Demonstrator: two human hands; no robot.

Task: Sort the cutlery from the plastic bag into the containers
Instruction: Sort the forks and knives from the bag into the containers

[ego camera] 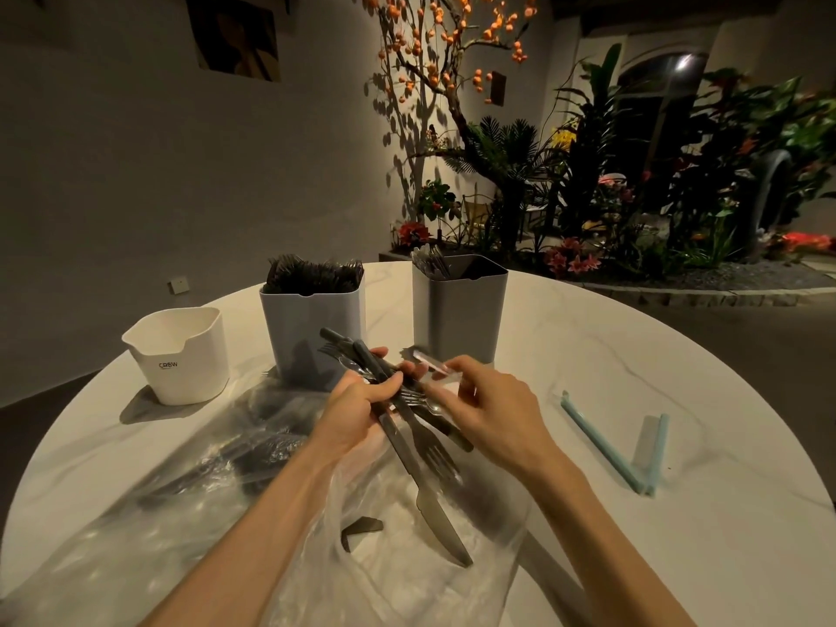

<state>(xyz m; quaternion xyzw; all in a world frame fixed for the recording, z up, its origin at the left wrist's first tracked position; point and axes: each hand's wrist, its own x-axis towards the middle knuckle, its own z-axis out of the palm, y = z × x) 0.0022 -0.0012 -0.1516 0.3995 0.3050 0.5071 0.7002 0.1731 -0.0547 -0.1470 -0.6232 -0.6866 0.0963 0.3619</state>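
Now your left hand (357,409) grips a stiff, slick-looking bundle of cutlery (407,418) above the plastic bag (253,513) at the counter's near edge; right fingers (445,368) pinch one piece. Judging by eye, take handles, not blades.

You're seated in what looks like a restaurant or café dining room after dark: a round marble-look table (588,355), bulk cutlery standing in a blue-grey container (312,337) and a grey container (459,310), a painting (233,36) on the plaster wall, and an indoor planter bed (633,219) around a decorative tree with orange fruit (452,43).
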